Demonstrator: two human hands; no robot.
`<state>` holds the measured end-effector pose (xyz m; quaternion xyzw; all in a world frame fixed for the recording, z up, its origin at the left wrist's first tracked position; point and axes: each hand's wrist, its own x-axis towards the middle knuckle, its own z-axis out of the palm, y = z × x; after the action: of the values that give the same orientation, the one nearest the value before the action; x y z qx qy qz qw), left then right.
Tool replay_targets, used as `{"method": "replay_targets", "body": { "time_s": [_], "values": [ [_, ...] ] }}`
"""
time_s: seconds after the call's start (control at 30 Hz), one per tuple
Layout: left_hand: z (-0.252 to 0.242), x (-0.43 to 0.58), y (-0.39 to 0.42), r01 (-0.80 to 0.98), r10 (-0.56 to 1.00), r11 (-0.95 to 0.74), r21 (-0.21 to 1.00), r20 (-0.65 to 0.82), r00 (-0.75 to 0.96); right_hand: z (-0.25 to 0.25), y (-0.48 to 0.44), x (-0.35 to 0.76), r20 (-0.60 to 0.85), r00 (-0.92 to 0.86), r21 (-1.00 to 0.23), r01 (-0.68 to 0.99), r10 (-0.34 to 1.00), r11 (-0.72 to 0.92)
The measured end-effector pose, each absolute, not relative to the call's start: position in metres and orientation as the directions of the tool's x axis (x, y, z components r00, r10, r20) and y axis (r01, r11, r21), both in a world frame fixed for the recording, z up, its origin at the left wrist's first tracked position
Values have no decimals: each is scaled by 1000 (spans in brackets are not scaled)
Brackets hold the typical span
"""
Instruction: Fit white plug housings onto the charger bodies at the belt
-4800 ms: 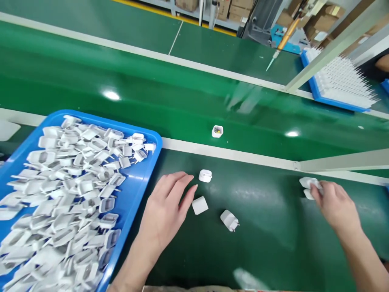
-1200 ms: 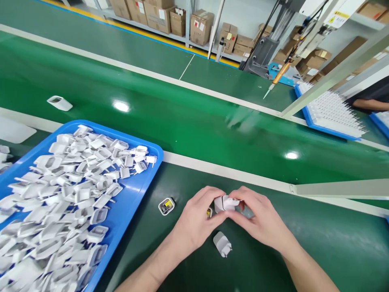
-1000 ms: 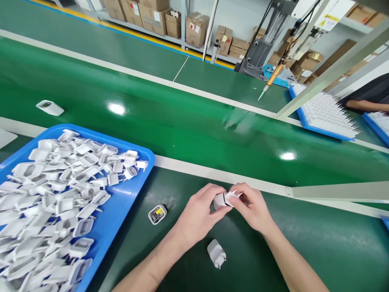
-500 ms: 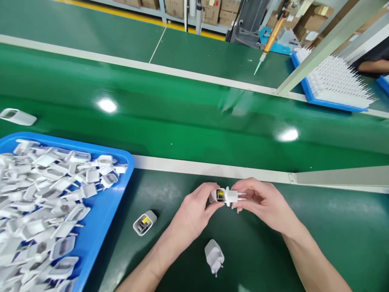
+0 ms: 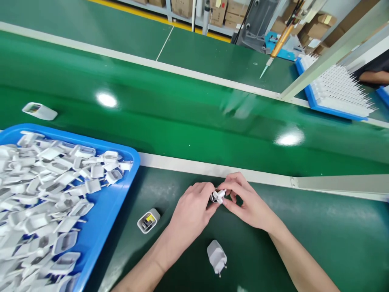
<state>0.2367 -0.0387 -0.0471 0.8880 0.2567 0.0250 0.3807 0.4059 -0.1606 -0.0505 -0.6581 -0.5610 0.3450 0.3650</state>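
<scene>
White boxy plastic charger (image 5: pixel 217 195) w/ pins, clamped betw left hand (image 5: pixel 190 213) & right hand (image 5: pixel 247 202) grips.

A glossy green conveyor belt (image 5: pixel 182 117) runs across the scene, mirroring overhead lights. Pale metal rails (image 5: pixel 194 164) edge it. Beyond lies a green floor (image 5: pixel 91 28) with a yellow line (image 5: pixel 146 10), cardboard boxes (image 5: pixel 225 8) stacked behind.

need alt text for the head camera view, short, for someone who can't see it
Two bare hands, left hand and right hand, meet over a dark green bench and hold a small white plug part between their fingertips. A finished white plug and an open charger shell lie nearby, beside a blue tray heaped with white plug pieces.
</scene>
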Motion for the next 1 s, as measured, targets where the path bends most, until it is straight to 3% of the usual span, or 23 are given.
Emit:
{"method": "replay_targets", "body": {
  "time_s": [0.2, 0.4, 0.63, 0.8, 1.0],
  "values": [
    [-50, 235, -42, 440, 502, -590, 677, -119, 857, -51, -160, 411, 133, 155, -875, 483, 979, 43],
    [-48, 231, -37, 291, 386, -664, 688, -17, 922, -24, -176, 410, 185, 227, -729, 684, 956, -22],
    [-49, 230, -35, 221, 308, -748, 626, 33, 951, -29, -174, 404, 210, 175, -637, 771, 962, -1],
    [-51, 229, -37, 254, 346, -723, 643, 18, 938, -29, -174, 402, 233, 104, -520, 853, 967, 34],
    [-55, 229, -35, 315, 418, -622, 716, -36, 908, -22, -170, 395, 190, 70, -548, 835, 979, 47]
  ]
}}
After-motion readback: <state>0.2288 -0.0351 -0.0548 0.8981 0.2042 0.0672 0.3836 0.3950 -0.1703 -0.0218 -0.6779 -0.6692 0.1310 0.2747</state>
